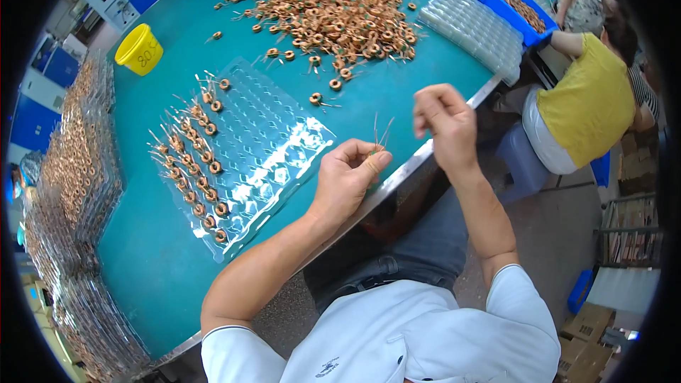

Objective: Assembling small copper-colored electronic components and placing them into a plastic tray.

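Note:
My left hand (345, 176), above the table's near edge, pinches a small copper-wound toroidal coil between thumb and fingertips. Its thin wire leads (381, 133) stick upward, while most of its body is hidden by the fingers. To the right, apart from that coil, my right hand (447, 126) is raised with its fingers curled closed; whatever they may hold is hidden. Left of my hands lies a clear plastic blister tray (266, 135). Several coils (215, 167) sit in rows along the tray's left side, leads pointing left, and its other pockets are bare.
A large heap of coils (333, 10) covers the far part of the green table (135, 255). A yellow bucket (139, 51) stands far left, near stacked filled trays (74, 184). Clear trays (472, 28) and a blue bin (521, 10) lie right, beside a person in yellow (585, 103).

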`<state>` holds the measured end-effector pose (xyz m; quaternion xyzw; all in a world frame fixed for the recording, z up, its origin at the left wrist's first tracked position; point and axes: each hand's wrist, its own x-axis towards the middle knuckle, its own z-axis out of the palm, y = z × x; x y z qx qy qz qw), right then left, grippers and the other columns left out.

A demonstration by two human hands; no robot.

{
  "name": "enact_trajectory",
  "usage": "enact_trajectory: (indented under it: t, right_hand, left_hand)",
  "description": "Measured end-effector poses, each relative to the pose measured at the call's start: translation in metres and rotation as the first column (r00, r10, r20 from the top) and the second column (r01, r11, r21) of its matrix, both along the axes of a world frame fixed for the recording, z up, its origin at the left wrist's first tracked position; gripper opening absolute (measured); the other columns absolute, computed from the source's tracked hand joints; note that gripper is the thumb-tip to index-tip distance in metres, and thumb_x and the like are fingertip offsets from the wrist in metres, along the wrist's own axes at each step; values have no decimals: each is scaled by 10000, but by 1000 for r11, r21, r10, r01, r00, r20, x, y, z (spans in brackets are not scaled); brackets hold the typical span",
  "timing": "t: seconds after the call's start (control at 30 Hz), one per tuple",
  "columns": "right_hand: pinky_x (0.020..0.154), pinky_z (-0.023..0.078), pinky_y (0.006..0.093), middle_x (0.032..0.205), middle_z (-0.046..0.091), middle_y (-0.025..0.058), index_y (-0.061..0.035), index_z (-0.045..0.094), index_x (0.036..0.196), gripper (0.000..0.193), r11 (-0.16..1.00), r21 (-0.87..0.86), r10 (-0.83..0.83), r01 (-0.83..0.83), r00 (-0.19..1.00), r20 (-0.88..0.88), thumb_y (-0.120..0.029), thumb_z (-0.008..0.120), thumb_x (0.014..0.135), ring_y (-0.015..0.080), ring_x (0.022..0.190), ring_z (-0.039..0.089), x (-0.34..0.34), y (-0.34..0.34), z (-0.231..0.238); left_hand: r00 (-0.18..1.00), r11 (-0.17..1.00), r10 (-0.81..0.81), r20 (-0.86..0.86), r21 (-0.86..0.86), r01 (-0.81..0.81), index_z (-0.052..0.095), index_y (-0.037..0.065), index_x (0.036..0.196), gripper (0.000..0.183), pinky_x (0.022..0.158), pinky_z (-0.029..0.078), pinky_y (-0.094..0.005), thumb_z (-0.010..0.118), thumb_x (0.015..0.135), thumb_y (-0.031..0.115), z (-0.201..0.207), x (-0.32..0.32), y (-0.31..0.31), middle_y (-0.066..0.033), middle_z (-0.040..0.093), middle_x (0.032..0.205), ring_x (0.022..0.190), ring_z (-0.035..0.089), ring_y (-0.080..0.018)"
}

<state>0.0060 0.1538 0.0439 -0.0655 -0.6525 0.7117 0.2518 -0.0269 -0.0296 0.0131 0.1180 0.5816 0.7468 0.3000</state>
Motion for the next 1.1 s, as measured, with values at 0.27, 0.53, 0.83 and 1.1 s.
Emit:
enact_trajectory:
  t: [0.27,0.53,0.83,1.1]
  right_hand:
    - [521,425,196,740,639,-10,-10,690,888,115,844,254,334,-473,833,441,-122,672,906,29,619,535,-25,-30,12]
    - [563,433,268,698,637,33,-12,688,843,160,670,579,401,-463,883,242,-166,658,872,87,622,556,-185,-133,40]
    - [763,540,354,885,732,112,-80,735,1017,223,434,686,348,-583,811,470,-228,673,862,211,846,704,-326,-177,-10]
    - [878,508,397,1099,679,134,-89,638,1224,360,-45,842,303,-538,795,525,-140,667,868,271,1008,641,-311,-123,0]
  left_hand:
    - [994,990,99,36,97,-102,663,1,966,156,600,479,-224,703,889,130,-4,-14,-12,-22,637,769,662,579,-78]
    - [858,993,93,-506,-18,-118,653,-21,1061,217,634,497,-301,663,884,105,-17,-15,-35,-119,651,907,672,602,-152]
    - [868,994,110,-484,44,-101,659,-23,1009,163,718,524,-351,620,886,77,-23,-18,-42,-172,661,952,789,656,-273]
    - [839,994,103,-534,41,-97,663,-23,979,147,741,527,-375,611,878,71,-24,-19,-42,-185,661,943,846,657,-327]
